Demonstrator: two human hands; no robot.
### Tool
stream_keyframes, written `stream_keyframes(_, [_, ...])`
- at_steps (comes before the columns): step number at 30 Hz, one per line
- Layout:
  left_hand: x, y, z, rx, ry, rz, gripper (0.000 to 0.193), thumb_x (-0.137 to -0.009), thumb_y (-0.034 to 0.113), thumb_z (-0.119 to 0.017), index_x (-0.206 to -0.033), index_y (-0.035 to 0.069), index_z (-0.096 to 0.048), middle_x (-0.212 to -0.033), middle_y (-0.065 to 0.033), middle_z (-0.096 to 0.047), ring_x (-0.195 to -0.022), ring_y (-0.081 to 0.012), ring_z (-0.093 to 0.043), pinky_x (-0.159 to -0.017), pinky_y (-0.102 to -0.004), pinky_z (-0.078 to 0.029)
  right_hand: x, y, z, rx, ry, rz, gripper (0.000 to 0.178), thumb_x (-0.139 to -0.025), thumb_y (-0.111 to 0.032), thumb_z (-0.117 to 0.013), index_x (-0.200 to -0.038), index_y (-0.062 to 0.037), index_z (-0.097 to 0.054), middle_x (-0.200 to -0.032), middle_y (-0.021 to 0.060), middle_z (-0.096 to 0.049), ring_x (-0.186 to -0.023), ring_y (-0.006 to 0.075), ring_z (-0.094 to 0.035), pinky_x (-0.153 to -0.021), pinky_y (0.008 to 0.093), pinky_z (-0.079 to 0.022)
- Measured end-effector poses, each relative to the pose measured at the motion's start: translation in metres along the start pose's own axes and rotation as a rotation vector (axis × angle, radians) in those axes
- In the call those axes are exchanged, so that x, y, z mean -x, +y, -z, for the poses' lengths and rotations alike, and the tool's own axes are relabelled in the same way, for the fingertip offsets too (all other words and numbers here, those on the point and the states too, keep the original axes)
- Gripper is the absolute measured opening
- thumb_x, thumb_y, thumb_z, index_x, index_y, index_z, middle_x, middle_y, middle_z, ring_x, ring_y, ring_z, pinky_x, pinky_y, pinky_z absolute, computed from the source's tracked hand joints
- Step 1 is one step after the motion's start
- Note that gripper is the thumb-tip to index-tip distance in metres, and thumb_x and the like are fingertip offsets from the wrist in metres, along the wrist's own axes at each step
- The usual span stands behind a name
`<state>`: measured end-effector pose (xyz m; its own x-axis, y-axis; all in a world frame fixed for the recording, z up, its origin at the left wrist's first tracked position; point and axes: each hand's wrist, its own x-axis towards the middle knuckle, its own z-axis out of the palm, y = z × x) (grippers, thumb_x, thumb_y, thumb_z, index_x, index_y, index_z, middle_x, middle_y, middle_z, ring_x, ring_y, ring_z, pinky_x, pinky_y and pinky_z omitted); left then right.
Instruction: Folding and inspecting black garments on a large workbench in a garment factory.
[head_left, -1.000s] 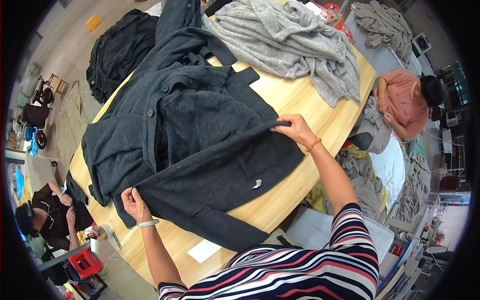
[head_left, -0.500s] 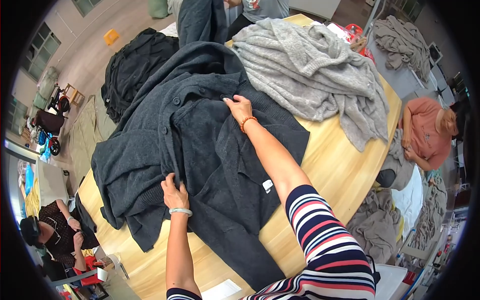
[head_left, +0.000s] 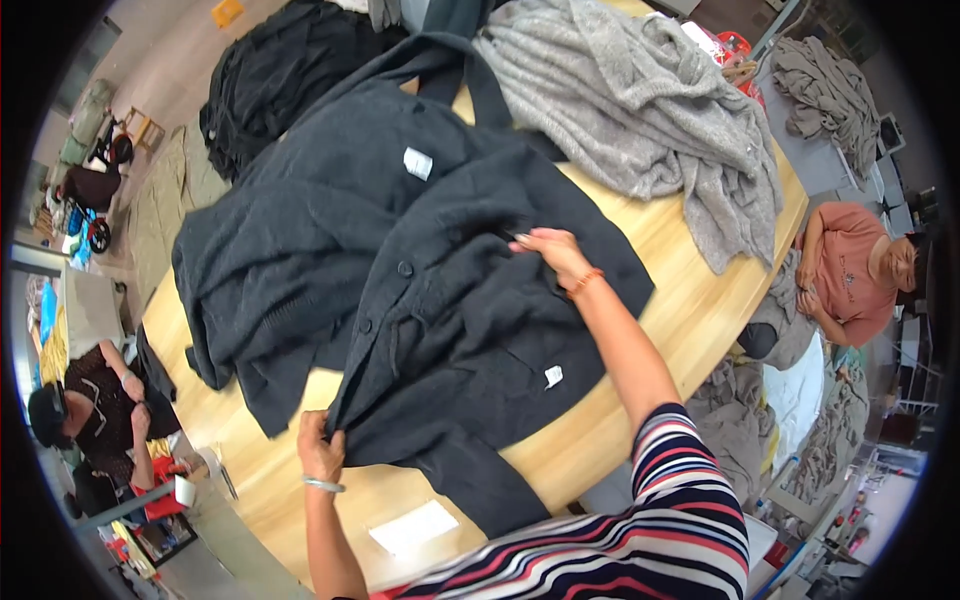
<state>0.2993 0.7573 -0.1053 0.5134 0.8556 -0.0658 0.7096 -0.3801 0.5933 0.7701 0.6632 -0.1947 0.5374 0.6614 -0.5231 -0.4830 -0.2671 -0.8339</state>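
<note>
A dark grey knitted cardigan [head_left: 455, 330] with buttons down its front edge lies spread on the wooden table [head_left: 640, 330]. My left hand [head_left: 322, 450] pinches its lower front corner, close to the table's near left side. Higher up, near the neckline, my right hand [head_left: 555, 255] has its fingers closed on the cardigan's edge; part of the grip is hidden in the folds. A small white tag [head_left: 553, 376] shows on the cardigan. Beyond it lies another dark grey garment [head_left: 290, 220] with a white label [head_left: 418, 163].
Light grey knitwear [head_left: 640, 110] is heaped at the table's far right, and a black clothing pile [head_left: 290, 75] at the far left. White paper [head_left: 412, 527] lies near me. Two people sit nearby, one at right [head_left: 850, 270], one at lower left [head_left: 105, 420].
The cardigan has been drawn toward me and apart from the garment beyond, uncovering that garment's white label. My left hand went down and left, my right hand right and nearer.
</note>
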Motion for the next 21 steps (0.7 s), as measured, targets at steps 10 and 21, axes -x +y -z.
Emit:
stream_keyframes(10, [0.093, -0.026, 0.105, 0.101, 0.000, 0.191, 0.031, -0.065, -0.009, -0.058, -0.092, 0.005, -0.059, -0.077, 0.0004, -0.045, -0.061, -0.0085, -0.035, -0.054, -0.0211, -0.031, 0.220, -0.034, 0.075, 0.264, 0.067, 0.312, 0.013, -0.088, -0.008, -0.060, -0.099, 0.0004, -0.061, -0.066, -0.0032, -0.054, -0.056, 0.0028, -0.046, -0.051, 0.0163, -0.036])
stream_keyframes(21, [0.111, -0.038, 0.049, -0.224, -0.235, -0.155, 0.033, -0.072, 0.025, -0.074, -0.092, 0.002, -0.060, -0.076, -0.0103, -0.055, -0.070, -0.0272, -0.054, -0.064, -0.0375, -0.043, 0.259, 0.085, 0.087, 0.757, 0.274, 0.142, 0.012, -0.088, -0.012, -0.058, -0.082, -0.0019, -0.053, -0.057, 0.0036, -0.054, -0.046, 0.0099, -0.050, -0.043, 0.0261, -0.041])
